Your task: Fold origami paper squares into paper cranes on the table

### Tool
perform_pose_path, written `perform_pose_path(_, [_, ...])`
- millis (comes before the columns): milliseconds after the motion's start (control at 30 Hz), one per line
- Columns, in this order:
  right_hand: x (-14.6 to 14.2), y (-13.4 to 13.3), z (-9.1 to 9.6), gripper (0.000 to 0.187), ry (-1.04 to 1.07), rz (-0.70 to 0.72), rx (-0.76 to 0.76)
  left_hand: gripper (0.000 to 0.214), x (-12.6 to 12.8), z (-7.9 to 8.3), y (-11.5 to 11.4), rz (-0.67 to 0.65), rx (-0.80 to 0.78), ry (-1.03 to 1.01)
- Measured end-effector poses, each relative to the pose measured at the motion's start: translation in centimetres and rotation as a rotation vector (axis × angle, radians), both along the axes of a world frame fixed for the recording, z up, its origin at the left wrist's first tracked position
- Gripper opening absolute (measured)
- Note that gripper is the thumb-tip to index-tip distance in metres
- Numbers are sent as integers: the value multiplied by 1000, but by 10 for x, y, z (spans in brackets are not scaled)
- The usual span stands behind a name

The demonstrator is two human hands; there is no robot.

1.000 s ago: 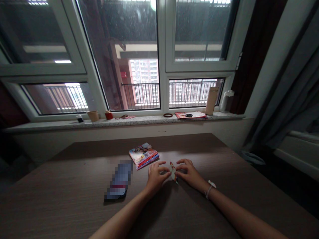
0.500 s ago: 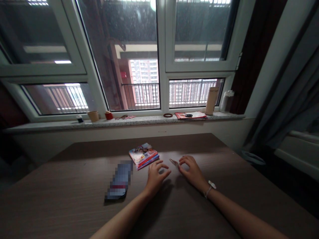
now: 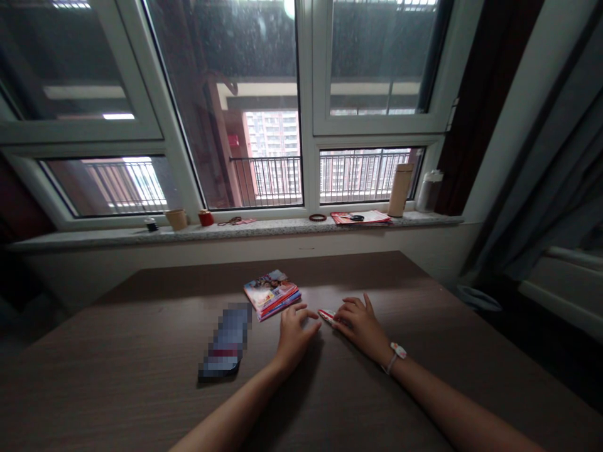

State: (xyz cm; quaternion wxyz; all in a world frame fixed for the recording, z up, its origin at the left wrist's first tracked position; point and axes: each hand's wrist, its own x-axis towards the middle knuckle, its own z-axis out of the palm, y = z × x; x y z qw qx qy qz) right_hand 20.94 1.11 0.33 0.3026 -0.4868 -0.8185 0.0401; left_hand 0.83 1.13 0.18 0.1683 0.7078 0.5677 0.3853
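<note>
A small folded piece of coloured paper (image 3: 327,315), red and white, lies flat on the brown wooden table (image 3: 141,389). My right hand (image 3: 360,325) lies over its right end, fingers stretched out and pressing it down. My left hand (image 3: 293,333) rests on the table just left of the paper, fingers loosely curled with nothing in them. A white band sits on my right wrist.
A stack of coloured paper sheets (image 3: 272,293) lies behind my hands. A dark blurred flat object (image 3: 226,342) sits to the left. The window sill (image 3: 235,231) holds a tan cup, a red pot, a bangle, papers and a tall tan flask (image 3: 399,189).
The folded paper, held upright between both hands a second ago, now lies flat on the table. My left hand let go of it; my right hand laid it down and presses on it.
</note>
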Motion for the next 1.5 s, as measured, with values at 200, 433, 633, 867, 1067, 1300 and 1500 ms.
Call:
perform_pose_path(200, [-5, -7, 7, 19, 11, 54, -13, 21, 2, -1, -1, -22, -16, 110])
perform_pose_path(433, [-10, -6, 2, 12, 82, 53, -100, 16, 5, -1, -1, -2, -58, 179])
perform_pose_path(633, [-8, 1, -6, 25, 168, -23, -142, 22, 5, 0, -2, -5, -68, 203])
perform_pose_path(867, [-6, 7, -12, 26, 216, -17, -167, 28, 5, 1, -1, -11, -49, 212])
perform_pose_path(1067, [-7, 7, -14, 21, 269, -33, -196, 29, 5, 0, 0, -21, -50, 211])
perform_pose_path(1300, [-9, 8, -15, 19, 298, -26, -215, 31, 5, -1, 1, -34, -49, 210])
perform_pose_path(1500, [-8, 7, -13, 19, 279, -29, -193, 23, 6, 2, 0, -36, -50, 215])
